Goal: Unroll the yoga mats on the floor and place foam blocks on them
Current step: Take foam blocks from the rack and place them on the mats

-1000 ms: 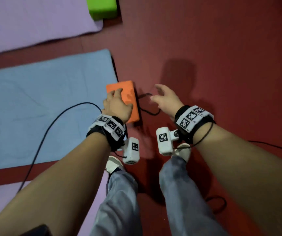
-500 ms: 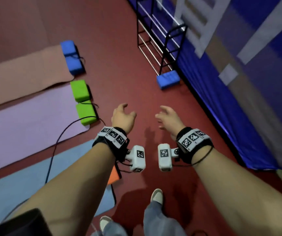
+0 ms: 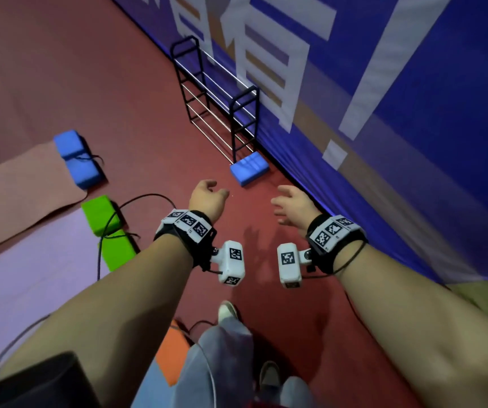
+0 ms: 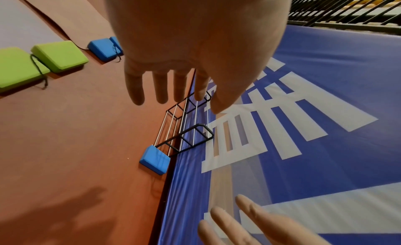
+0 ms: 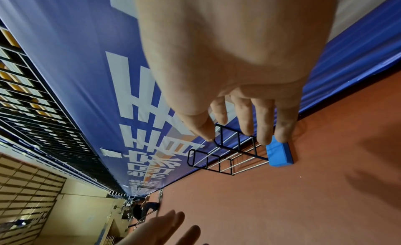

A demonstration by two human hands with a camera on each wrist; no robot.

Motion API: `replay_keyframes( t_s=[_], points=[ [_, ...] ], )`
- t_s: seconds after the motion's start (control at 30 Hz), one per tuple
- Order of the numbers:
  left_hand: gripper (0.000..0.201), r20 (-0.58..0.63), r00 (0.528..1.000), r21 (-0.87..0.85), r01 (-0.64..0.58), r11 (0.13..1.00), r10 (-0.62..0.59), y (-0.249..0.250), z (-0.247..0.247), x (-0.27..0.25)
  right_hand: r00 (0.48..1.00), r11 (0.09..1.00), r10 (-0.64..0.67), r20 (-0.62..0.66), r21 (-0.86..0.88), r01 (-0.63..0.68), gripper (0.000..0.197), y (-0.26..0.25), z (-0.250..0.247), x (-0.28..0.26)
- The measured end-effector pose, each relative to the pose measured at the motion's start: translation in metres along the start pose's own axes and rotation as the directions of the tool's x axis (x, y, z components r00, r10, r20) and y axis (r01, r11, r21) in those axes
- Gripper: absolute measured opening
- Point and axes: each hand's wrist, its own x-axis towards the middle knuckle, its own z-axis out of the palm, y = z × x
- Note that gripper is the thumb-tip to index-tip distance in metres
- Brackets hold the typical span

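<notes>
Both hands are out in front over the red floor (image 3: 119, 69), holding nothing. Left hand (image 3: 207, 198) has its fingers (image 4: 159, 87) loosely extended, a bit drooped; right hand (image 3: 291, 206) has its fingers (image 5: 245, 118) spread and relaxed, also empty.

Far ahead, a blue foam block (image 3: 248, 169) lies on bare floor at the foot of a black wire rack (image 3: 216, 98), which stands against a blue banner wall (image 3: 413, 142). Block touches or sits just beside the rack's near end frame (can't tell which).

Head view only: mats on the left. Brown mat (image 3: 16, 184) furthest, w/ two blue blocks (image 3: 75, 160) at its right end; purple mat (image 3: 30, 275) nearer, w/ two green blocks (image 3: 104, 228) at its right end, and a black cable (image 3: 110, 219) looped across them. Nearest, by the person's legs, a light blue mat (image 3: 154, 387) w/ an orange block (image 3: 173, 357) on its right end, mostly hidden behind the left forearm.

Left wrist view picks up the green and blue pairs plus the lone block, but not the orange one or the blue mat. Right wrist view shows none of the mats, just the rack, the lone block and the banner; it alone shows a tiled wall and a seated person far off down the hall, blurred.
</notes>
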Motion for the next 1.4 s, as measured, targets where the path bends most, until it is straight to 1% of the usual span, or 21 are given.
replay_keyframes(
  t_s=[0.1,0.27,0.33,0.43,0.6,0.7,0.9,1.0,1.13,1.2,1.27,1.33,1.4],
  points=[
    [0.044,0.025,1.0,0.029,0.017,0.999,-0.017,0.006,-0.002,0.057,1.0,1.0,0.026,-0.001,-0.006,-0.026,0.045,-0.02,0.014,0.047],
    [0.042,0.089,0.994,0.089,0.052,0.995,-0.06,0.019,-0.012,0.171,0.993,0.994,0.105,-0.049,-0.03,-0.106,0.046,-0.056,0.047,0.141],
    [0.04,0.118,0.99,0.125,0.064,0.99,-0.079,0.028,-0.017,0.214,0.989,0.991,0.131,-0.063,-0.016,-0.132,0.046,-0.072,0.063,0.179],
    [0.039,0.131,0.987,0.179,0.066,0.982,-0.091,0.039,-0.012,0.268,0.984,0.987,0.16,-0.08,0.007,-0.16,0.045,-0.09,0.078,0.223],
    [0.039,0.189,0.973,0.208,0.094,0.974,-0.134,0.051,0.012,0.345,0.966,0.969,0.248,-0.076,0.019,-0.247,0.044,-0.11,0.091,0.289],
    [0.039,0.209,0.964,0.211,0.123,0.97,-0.168,0.055,0.031,0.387,0.954,0.957,0.289,-0.078,0.011,-0.29,0.045,-0.117,0.089,0.334],
    [0.037,0.181,0.95,0.279,0.198,0.94,-0.254,0.044,0.079,0.482,0.917,0.918,0.397,-0.035,0.001,-0.397,0.047,-0.117,0.084,0.444],
    [0.037,0.212,0.932,0.353,0.209,0.912,-0.296,0.027,0.112,0.523,0.891,0.892,0.453,-0.039,0.018,-0.452,0.048,-0.106,0.084,0.495],
    [0.041,0.319,0.903,0.492,0.102,0.865,-0.287,-0.019,0.154,0.578,0.871,0.871,0.489,-0.046,0.07,-0.486,0.047,-0.072,0.096,0.561],
    [0.042,0.352,0.891,0.523,0.067,0.85,-0.287,-0.05,0.174,0.611,0.856,0.855,0.513,-0.063,0.119,-0.504,0.047,-0.043,0.107,0.596],
    [0.043,0.365,0.88,0.559,0.054,0.827,-0.304,-0.09,0.196,0.641,0.825,0.824,0.559,-0.084,0.174,-0.54,0.047,-0.005,0.12,0.63],
    [0.045,0.398,0.849,0.586,0.057,0.808,-0.348,-0.132,0.217,0.665,0.793,0.791,0.6,-0.11,0.228,-0.567,0.047,0.035,0.132,0.66],
    [0.049,0.426,0.815,0.594,0.075,0.801,-0.392,-0.17,0.23,0.684,0.768,0.764,0.631,-0.11,0.263,-0.589,0.047,0.072,0.144,0.683]
  ],
)
